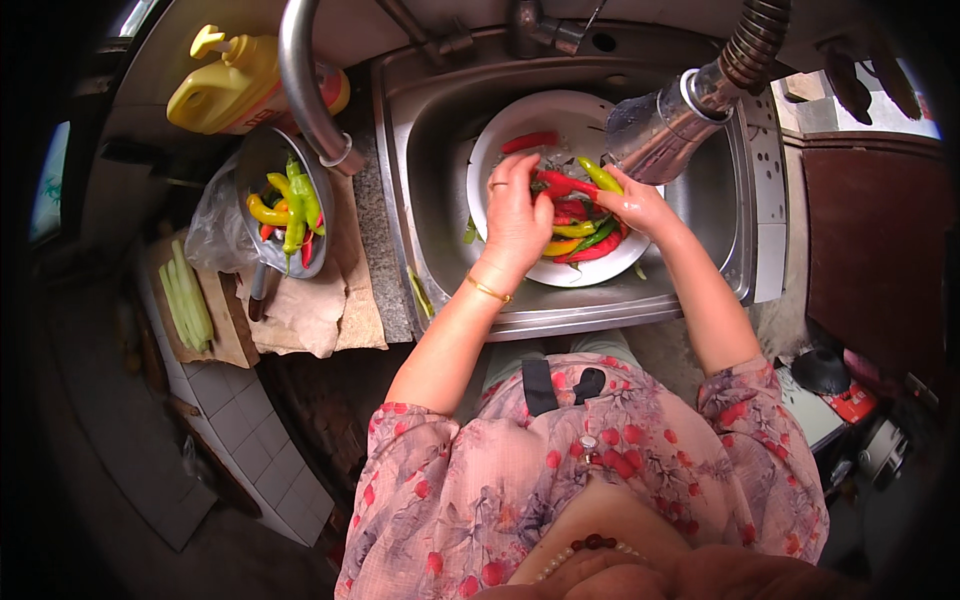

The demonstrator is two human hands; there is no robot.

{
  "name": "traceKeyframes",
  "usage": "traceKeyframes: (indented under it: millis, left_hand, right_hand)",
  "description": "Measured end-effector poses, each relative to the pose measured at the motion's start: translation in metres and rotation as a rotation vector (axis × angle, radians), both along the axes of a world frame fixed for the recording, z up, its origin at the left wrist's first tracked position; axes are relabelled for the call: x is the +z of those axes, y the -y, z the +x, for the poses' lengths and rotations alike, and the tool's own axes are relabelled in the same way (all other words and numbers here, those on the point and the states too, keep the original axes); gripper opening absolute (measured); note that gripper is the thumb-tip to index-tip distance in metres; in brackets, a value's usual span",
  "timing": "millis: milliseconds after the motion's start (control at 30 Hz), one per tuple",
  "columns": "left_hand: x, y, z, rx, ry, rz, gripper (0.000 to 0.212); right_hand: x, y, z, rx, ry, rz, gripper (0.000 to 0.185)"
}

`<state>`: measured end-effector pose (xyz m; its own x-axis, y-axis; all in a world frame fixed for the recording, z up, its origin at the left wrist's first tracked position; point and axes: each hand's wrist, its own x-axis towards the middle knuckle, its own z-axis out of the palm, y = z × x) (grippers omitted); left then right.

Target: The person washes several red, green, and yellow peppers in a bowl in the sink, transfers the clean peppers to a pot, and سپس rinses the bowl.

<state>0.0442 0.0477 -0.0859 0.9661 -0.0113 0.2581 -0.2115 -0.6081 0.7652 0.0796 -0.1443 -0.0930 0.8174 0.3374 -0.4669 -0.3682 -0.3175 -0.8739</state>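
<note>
A white basin [517,124] with peppers and water in it stands in the steel sink [442,187]. My right hand [637,202] grips a red pepper [568,182] over the basin, and a yellow-green pepper [598,174] juts up at its fingertips. My left hand [517,206] is curved at the other end of the red pepper; whether its fingers pinch anything is hidden. Below my hands lie red, yellow and green peppers [592,244]. Another red pepper [529,142] rests at the basin's far left side.
A bowl-shaped metal vessel [324,199] of peppers stands left of the sink, by a plastic bag [217,225]. Pale green stalks [184,296] lie farther left. A yellow pump bottle [225,86], a curved spout [296,82] and a clear faucet head [652,131] surround the sink.
</note>
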Motion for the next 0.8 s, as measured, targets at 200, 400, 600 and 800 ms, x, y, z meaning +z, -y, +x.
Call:
traceKeyframes:
  millis: [200,400,600,800]
  left_hand:
    - [-0.001,0.002,0.015,-0.335,-0.327,0.387,0.026]
    - [-0.082,-0.001,0.021,0.184,-0.907,-0.208,0.024]
    - [-0.103,0.007,0.014,0.005,-0.548,0.362,0.022]
    - [-0.041,-0.006,0.022,0.071,-1.111,-0.740,0.040]
  right_hand:
    - [-0.021,0.017,0.015,-0.075,-0.321,0.169,0.019]
    - [-0.066,-0.033,0.015,0.049,0.300,-0.642,0.034]
    - [-0.036,-0.026,0.018,0.507,0.272,-0.592,0.042]
    - [-0.028,-0.012,0.015,-0.013,0.156,-0.287,0.031]
